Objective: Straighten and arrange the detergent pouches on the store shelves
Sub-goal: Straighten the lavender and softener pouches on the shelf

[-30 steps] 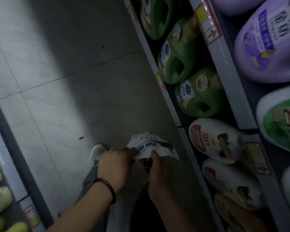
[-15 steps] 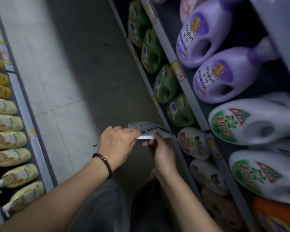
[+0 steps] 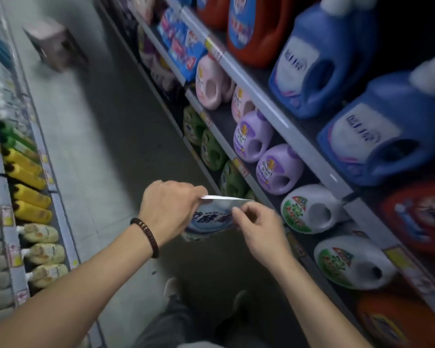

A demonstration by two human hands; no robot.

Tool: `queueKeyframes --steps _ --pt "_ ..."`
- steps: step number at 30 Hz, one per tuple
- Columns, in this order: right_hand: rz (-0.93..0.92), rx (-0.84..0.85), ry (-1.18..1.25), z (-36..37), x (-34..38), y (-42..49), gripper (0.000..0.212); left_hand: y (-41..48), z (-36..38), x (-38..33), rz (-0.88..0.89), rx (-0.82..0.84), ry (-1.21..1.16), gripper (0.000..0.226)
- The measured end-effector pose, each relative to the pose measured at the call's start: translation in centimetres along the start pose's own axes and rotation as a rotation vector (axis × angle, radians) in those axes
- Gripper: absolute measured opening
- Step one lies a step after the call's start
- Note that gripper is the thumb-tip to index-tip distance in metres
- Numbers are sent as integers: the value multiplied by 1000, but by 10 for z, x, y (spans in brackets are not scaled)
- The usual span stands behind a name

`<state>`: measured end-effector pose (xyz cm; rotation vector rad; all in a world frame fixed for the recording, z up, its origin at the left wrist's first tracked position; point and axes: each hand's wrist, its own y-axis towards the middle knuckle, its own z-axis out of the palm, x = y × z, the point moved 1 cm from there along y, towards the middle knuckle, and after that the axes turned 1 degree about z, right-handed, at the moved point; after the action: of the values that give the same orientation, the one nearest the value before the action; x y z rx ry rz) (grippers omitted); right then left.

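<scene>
A white and blue detergent pouch (image 3: 210, 221) hangs in front of me over the aisle, held by both hands at its top edge. My left hand (image 3: 168, 208), with a dark bead bracelet on the wrist, grips the pouch's upper left corner. My right hand (image 3: 258, 228) pinches the upper right edge between thumb and fingers. The pouch's lower part is partly hidden behind my hands. More blue and white pouches (image 3: 180, 47) stand on a higher shelf further down the aisle on the right.
Shelves on the right (image 3: 274, 111) carry blue, red, purple, pink, green and white detergent jugs. The left shelves (image 3: 13, 247) hold yellow, green and pale bottles. A cardboard box (image 3: 54, 43) sits on the tiled floor far down the aisle. My legs and shoes are below.
My view has swung upward from the floor and low shelves to the higher shelves. Both hands have risen with the pouch, which now hangs with its printed face toward me.
</scene>
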<state>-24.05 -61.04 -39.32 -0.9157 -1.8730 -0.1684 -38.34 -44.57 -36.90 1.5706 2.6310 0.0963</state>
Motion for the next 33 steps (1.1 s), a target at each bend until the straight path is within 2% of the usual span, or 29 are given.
queueKeyframes --steps 5,8,10,12,15,19,22,23,26,27,29,32,33 --pt "-169 -417 -154 -50 33 -34 24 14 -71 5 84 -90 21 18" --pt "-242 -513 -160 -67 46 -42 42 24 -105 7 133 -135 39 40" --pt "-284 -509 -168 -77 55 -44 39 31 -125 7 179 -153 57 48" --pt "-346 -501 -167 -87 64 -44 14 39 -144 7 222 -175 53 45" --pt "-327 -484 -66 -104 79 -48 25 51 -175 8 254 -194 7 41" --pt "-284 -432 54 -132 105 -60 13 62 -205 9 307 -126 -63 45" --pt "-292 -434 71 -153 124 -67 18 74 -225 6 349 -95 -109 46" --pt "-292 -436 83 -159 130 -70 20 79 -232 4 367 -73 -126 42" --pt "-300 -446 132 -180 144 -81 21 93 -253 -8 415 -22 -146 8" --pt "-302 -457 146 -189 149 -86 22 98 -262 -12 431 -26 -141 6" --pt "-333 -477 143 -208 163 -96 28 108 -281 -21 465 -24 -160 14" --pt "-371 -507 109 -241 188 -111 33 120 -323 -39 531 -42 -229 47" --pt "-376 -524 90 -253 198 -116 32 122 -335 -45 543 -38 -250 50"
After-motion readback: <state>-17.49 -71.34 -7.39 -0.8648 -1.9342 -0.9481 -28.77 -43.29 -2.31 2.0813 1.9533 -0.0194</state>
